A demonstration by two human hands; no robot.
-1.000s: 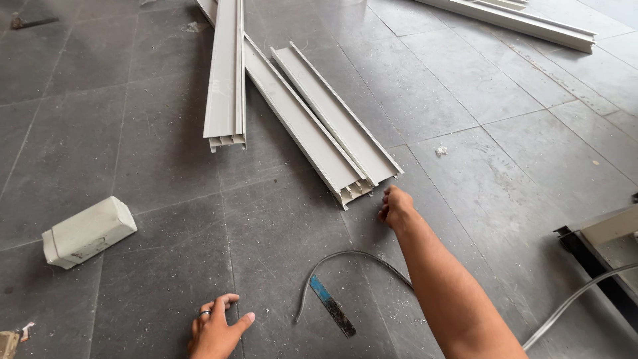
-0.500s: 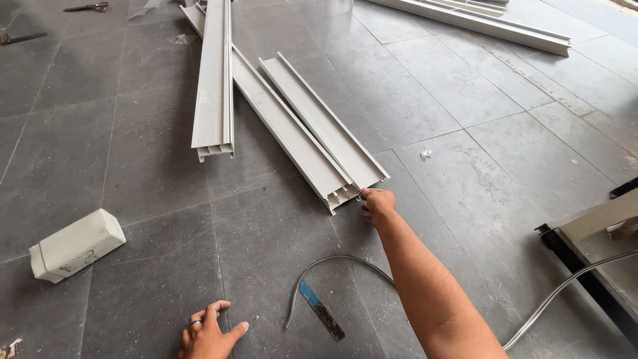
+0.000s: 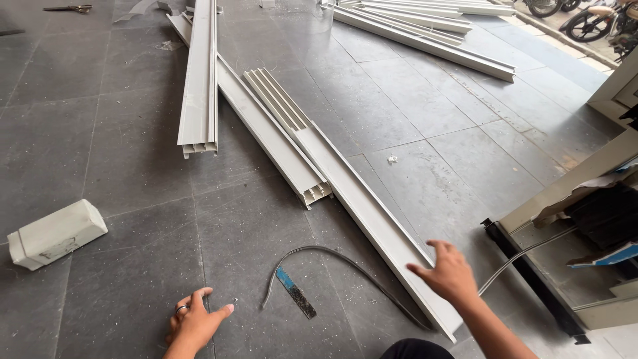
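My right hand hovers with fingers spread just over the near end of a long white plastic window profile that lies diagonally on the grey floor. It holds nothing. My left hand rests flat on the floor tiles, fingers apart, a ring on one finger. Between the hands lie a curved grey rubber gasket strip and a short dark flat blade with a blue end.
Two more white profiles lie side by side further out. A small white block sits at the left. More profiles are stacked at the back. A dark metal frame and bench stand at the right.
The shorter white profile has slid toward me, its near end now beside my right hand. My right hand drew back from the profile's end and opened. The left hand stayed on the floor.
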